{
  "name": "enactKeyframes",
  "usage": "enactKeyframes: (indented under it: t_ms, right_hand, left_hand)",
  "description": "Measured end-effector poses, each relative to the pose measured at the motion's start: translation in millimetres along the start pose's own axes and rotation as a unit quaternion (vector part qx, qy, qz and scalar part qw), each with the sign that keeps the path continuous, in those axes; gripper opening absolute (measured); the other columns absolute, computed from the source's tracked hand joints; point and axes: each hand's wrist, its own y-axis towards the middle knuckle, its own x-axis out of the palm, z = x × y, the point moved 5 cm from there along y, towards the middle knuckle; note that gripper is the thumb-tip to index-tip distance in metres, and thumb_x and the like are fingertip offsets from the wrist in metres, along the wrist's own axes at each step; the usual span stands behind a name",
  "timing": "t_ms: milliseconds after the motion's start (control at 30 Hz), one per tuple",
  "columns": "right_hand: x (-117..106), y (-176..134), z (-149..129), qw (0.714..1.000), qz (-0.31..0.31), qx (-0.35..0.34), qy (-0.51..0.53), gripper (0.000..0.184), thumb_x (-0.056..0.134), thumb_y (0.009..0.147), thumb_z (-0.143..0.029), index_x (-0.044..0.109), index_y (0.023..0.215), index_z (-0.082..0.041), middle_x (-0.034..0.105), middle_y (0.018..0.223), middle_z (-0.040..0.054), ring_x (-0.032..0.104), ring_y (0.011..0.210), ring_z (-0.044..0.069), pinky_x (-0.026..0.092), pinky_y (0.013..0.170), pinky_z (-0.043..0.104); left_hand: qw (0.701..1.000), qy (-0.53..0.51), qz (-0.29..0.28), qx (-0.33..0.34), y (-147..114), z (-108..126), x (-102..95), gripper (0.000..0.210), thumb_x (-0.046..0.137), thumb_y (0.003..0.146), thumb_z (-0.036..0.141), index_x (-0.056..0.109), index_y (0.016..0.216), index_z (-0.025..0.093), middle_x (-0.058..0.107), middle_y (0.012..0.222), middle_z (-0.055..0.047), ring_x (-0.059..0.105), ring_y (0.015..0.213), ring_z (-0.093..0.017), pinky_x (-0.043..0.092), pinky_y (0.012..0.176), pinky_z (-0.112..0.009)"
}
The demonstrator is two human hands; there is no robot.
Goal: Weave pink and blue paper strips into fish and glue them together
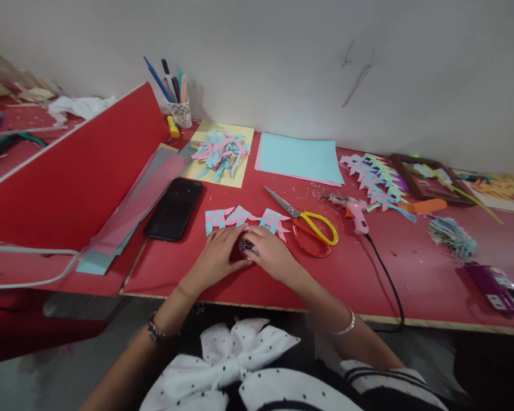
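My left hand point(219, 251) and my right hand point(272, 252) meet on the red table near its front edge. Between them is a small, round, dark-patterned object point(247, 245), mostly covered by my fingers, so its kind cannot be made out. My left thumb and fingers curve around its left side, while my right fingers are bent over it from the right. Just beyond my fingertips lies a row of woven pink and blue paper pieces point(240, 215), partly hidden by the hands. Scissors point(312, 228) with yellow and red handles lie open to the right.
A black phone point(174, 209) and paper sheets point(132, 202) lie left, beside a red divider point(81, 165). Paper strips point(223, 153), blue sheets point(300, 157) and a pen cup point(181, 113) stand behind. Rightward are a corded pink glue gun point(356, 211), woven chains point(374, 180) and a purple box point(499, 288).
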Motion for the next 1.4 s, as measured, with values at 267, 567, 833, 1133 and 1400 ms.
enactKeyframes:
  t_ms: [267, 567, 833, 1133, 1400]
  right_hand:
    - [1, 2, -2, 0.999, 0.006, 0.003, -0.032, 0.011, 0.054, 0.077, -0.01, 0.063, 0.082, -0.01, 0.057, 0.092, 0.0101, 0.051, 0.085, 0.018, 0.04, 0.075, 0.029]
    - [-15, -10, 9, 0.991, 0.114, 0.024, 0.058, 0.013, 0.053, 0.08, -0.015, 0.066, 0.077, -0.017, 0.064, 0.084, 0.0039, 0.055, 0.08, 0.015, 0.036, 0.076, 0.032]
    - [-13, -18, 27, 0.897, 0.182, 0.112, 0.388, 0.011, 0.058, 0.073, -0.019, 0.069, 0.075, -0.019, 0.069, 0.08, 0.0025, 0.061, 0.075, 0.014, 0.045, 0.069, 0.027]
    - [-35, -31, 6, 0.913, 0.318, -0.026, 0.253, 0.013, 0.058, 0.076, -0.019, 0.07, 0.074, -0.023, 0.067, 0.071, 0.0006, 0.058, 0.067, 0.013, 0.042, 0.069, 0.029]
    - [-40, -31, -2, 0.932, 0.277, -0.02, 0.232, 0.011, 0.058, 0.077, -0.021, 0.068, 0.079, -0.024, 0.06, 0.075, 0.0, 0.055, 0.073, 0.013, 0.04, 0.072, 0.029]
  left_hand:
    - [1.0, 0.003, -0.005, -0.004, 0, 1, -0.5, 0.063, 0.061, 0.072, 0.039, 0.034, 0.126, 0.019, 0.051, 0.124, -0.012, 0.044, 0.116, -0.027, 0.032, 0.094, -0.044]
    - [1.0, 0.0, -0.011, -0.003, 0, 7, -3.6, 0.06, 0.061, 0.072, 0.037, 0.036, 0.124, 0.02, 0.052, 0.124, -0.011, 0.043, 0.116, -0.026, 0.028, 0.096, -0.044]
    - [0.997, -0.062, 0.029, -0.04, 0, 9, -14.4, 0.053, 0.064, 0.067, 0.038, 0.05, 0.115, 0.021, 0.053, 0.123, -0.01, 0.043, 0.116, -0.027, 0.028, 0.096, -0.045]
    - [0.843, -0.502, 0.063, -0.184, 2, 23, -17.1, 0.028, 0.058, 0.066, 0.04, 0.066, 0.076, 0.016, 0.065, 0.066, -0.002, 0.057, 0.062, -0.014, 0.048, 0.064, -0.027]
    - [0.79, -0.568, 0.06, -0.222, 3, 20, -9.3, 0.024, 0.067, 0.054, 0.039, 0.066, 0.062, 0.016, 0.059, 0.052, 0.002, 0.051, 0.052, -0.01, 0.045, 0.058, -0.024]
